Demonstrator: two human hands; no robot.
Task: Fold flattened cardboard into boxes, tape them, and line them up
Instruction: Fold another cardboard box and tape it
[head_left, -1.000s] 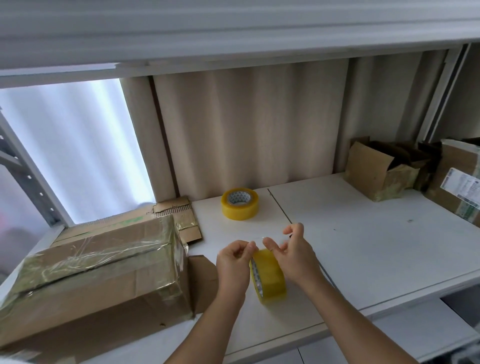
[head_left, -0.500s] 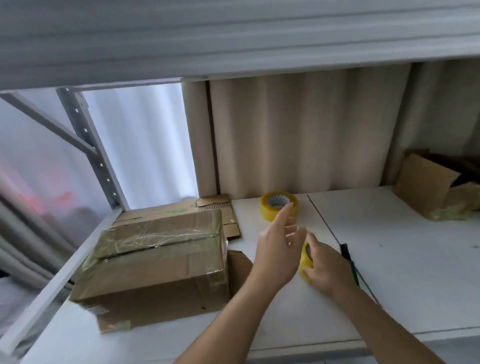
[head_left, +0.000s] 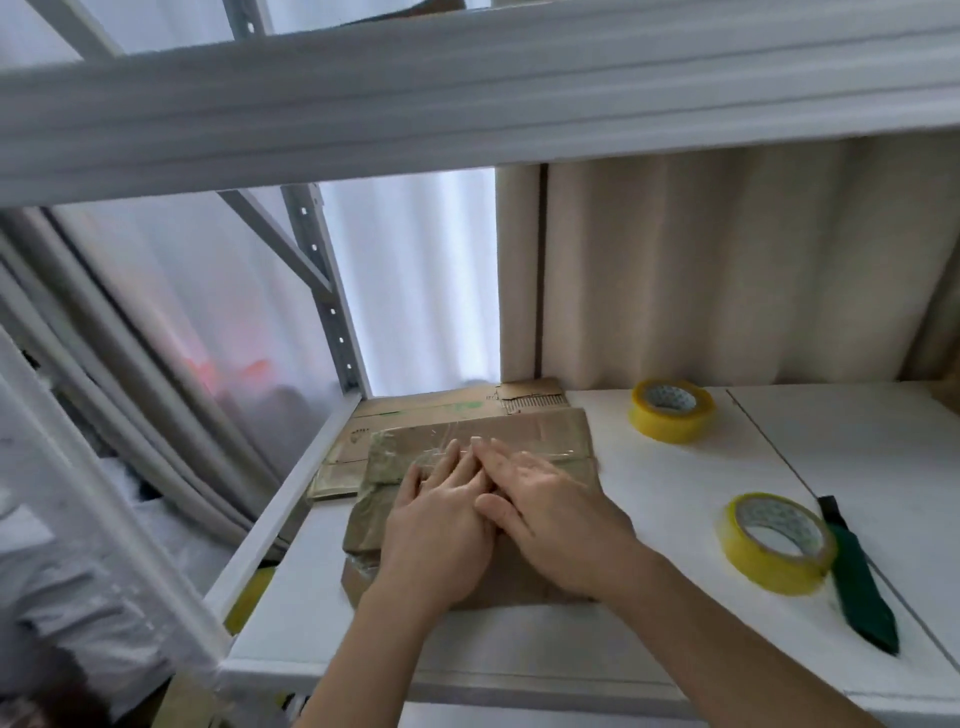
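On the white shelf (head_left: 649, 525), the cardboard box (head_left: 524, 431), wrapped in clear tape, lies at the left end, and both hands rest flat on its top: the left hand (head_left: 436, 530) and the right hand (head_left: 550, 514) lie side by side with fingers straight and extended, pressing the taped surface and gripping nothing. To the right of the box, well apart from it, the near yellow tape roll (head_left: 777, 543) lies flat with a green-handled cutter (head_left: 857, 577) just beside its right edge. Behind the box lies flattened cardboard (head_left: 415, 415) against the shelf's back edge, and a second yellow tape roll (head_left: 671, 410) sits to the box's rear right, near the beige curtain (head_left: 727, 270).
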